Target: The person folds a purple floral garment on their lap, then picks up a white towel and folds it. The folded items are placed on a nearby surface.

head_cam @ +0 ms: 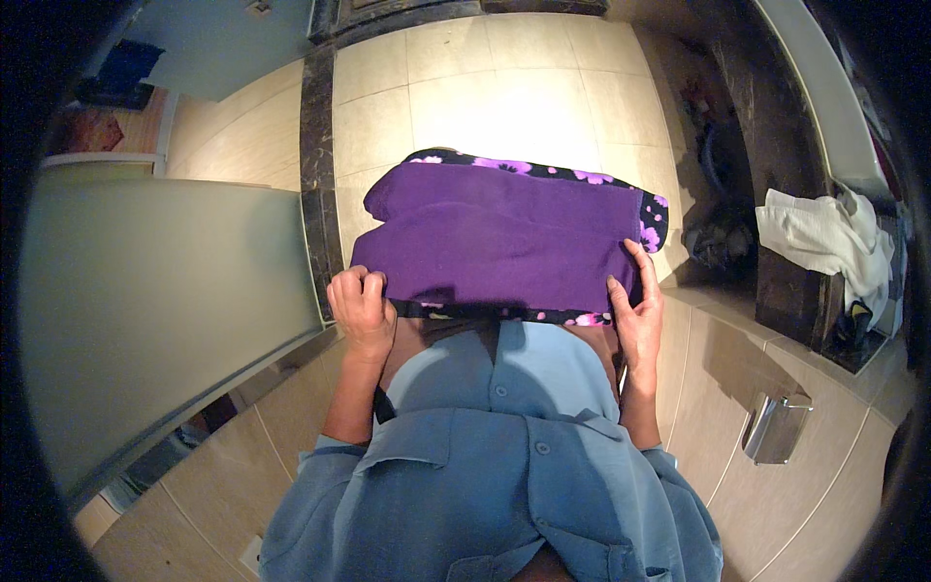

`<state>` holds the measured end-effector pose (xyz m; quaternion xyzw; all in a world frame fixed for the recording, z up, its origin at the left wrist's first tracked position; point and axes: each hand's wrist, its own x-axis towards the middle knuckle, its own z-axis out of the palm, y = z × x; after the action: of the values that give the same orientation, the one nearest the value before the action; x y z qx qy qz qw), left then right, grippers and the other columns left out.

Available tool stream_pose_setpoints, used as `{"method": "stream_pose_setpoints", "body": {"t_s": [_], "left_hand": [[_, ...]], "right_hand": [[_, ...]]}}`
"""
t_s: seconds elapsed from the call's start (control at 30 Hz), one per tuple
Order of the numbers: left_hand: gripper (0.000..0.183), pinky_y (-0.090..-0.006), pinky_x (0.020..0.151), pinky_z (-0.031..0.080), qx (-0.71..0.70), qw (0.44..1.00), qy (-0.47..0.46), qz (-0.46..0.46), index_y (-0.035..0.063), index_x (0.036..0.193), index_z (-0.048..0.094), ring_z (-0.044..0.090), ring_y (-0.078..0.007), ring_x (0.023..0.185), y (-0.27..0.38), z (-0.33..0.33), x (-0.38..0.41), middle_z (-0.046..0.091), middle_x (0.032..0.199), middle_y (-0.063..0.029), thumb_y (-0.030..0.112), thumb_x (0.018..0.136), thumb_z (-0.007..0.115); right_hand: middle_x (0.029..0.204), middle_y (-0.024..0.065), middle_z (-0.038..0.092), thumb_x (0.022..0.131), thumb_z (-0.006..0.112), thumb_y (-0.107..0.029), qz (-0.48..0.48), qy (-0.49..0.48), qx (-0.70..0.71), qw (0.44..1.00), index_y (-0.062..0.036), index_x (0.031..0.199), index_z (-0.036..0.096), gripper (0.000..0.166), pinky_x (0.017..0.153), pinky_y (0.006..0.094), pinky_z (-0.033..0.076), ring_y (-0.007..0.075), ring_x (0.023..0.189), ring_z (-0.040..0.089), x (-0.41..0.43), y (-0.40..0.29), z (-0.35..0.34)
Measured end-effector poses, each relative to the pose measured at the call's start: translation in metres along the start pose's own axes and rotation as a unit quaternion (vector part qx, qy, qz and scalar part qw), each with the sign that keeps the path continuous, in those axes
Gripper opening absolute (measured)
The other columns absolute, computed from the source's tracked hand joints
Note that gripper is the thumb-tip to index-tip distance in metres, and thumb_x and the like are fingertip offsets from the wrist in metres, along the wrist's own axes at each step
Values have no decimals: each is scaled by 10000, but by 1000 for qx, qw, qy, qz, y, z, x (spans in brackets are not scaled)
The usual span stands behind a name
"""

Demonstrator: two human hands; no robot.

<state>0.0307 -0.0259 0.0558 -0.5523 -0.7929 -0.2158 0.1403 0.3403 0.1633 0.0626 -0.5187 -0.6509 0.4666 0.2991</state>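
A purple cloth garment (480, 240) is spread in front of my waist, wider than it is deep. Black fabric with pink and purple flowers shows along its far, right and near edges. My left hand (361, 305) has its fingers curled around the near left corner. At the right end, my right hand (640, 313) holds the cloth with thumb and forefinger lying on top. The remaining fingers of that hand are hidden behind the fabric. A fold runs across the upper part, and the left end splits into two lobes.
Pale floor tiles (502, 94) lie beyond the cloth. A frosted glass panel (167, 320) stands to the left beside a dark marble strip (318, 145). To the right, a white towel (829, 233) hangs over a dark counter edge, and a chrome paper holder (778, 429) is on the tiled wall.
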Motion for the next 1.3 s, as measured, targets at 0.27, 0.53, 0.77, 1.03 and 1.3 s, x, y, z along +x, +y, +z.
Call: {"method": "stream_pose_setpoints", "body": {"t_s": [0.27, 0.53, 0.77, 1.03, 1.3], "left_hand": [[274, -460, 801, 439, -22, 999, -16, -17, 49, 889, 565, 534, -359, 907, -9, -4, -6, 550, 945, -150, -22, 630, 614], [285, -441, 777, 427, -107, 992, -18, 56, 43, 956, 626, 545, -322, 856, 21, -16, 25, 538, 913, -131, 16, 673, 654], [274, -416, 676, 384, -117, 982, -101, 111, 56, 944, 645, 497, -285, 759, 16, -4, 26, 445, 798, -91, 31, 674, 686], [289, -421, 692, 397, -92, 989, -15, 114, 45, 941, 654, 516, -284, 750, 18, -10, 18, 471, 789, -100, 2, 655, 660], [344, -455, 791, 411, -107, 987, -87, 84, 45, 995, 647, 523, -328, 837, 7, -13, 12, 488, 850, -125, 71, 653, 656]], "right_hand": [[1365, 137, 593, 841, 652, 31, 32, -2, 40, 999, -46, 1372, 566, 543, 1098, 361, 410, 255, 1270, 557, -1, -4, -1], [1354, 147, 572, 826, 646, 54, 43, -2, 85, 995, -70, 1418, 514, 619, 1041, 351, 463, 240, 1201, 585, 1, -6, 1], [1385, 150, 551, 835, 667, 56, 49, -14, 108, 993, -73, 1440, 494, 642, 1050, 356, 461, 249, 1230, 576, 4, 6, -9], [1435, 149, 511, 843, 657, 78, 12, -7, 173, 985, -34, 1452, 467, 648, 1112, 350, 394, 238, 1317, 504, 5, -3, -11], [1441, 165, 509, 852, 650, 53, 67, -56, 70, 994, -41, 1426, 507, 599, 1096, 337, 403, 250, 1307, 514, 15, -4, -3]]}}
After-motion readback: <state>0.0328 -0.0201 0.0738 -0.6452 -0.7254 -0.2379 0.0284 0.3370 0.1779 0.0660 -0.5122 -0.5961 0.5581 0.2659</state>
